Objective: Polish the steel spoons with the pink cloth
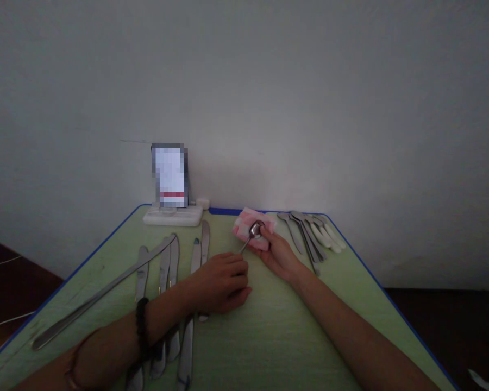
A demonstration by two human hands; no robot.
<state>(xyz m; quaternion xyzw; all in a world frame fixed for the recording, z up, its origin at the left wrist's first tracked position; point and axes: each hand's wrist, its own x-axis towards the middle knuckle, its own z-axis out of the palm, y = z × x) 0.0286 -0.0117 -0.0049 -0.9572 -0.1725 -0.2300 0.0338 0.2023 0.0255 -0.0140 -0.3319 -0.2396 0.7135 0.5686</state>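
Observation:
A metal spoon (pixel 255 228) is held over the middle of the table, its bowl toward the far side. My left hand (pixel 224 282) is closed around its handle, most of which the fingers hide. In my right hand (pixel 279 252) is a folded pink and white cloth (pixel 244 227), spread behind the spoon bowl. The right thumb presses on the bowl's right edge, pinching it against the cloth. Several table knives (pixel 174 271) lie beneath and beside my left forearm. Right of my right hand lie several spoons (pixel 305 233), some with white handles (pixel 330 236).
A long pair of metal tongs (pixel 106 290) lies slanted across the knives at left. At the back left, a phone with a lit, blurred screen (pixel 171 174) stands on a white base (pixel 173 216). The green table (pixel 277 342) has a blue edge and meets a plain wall (pixel 261 108).

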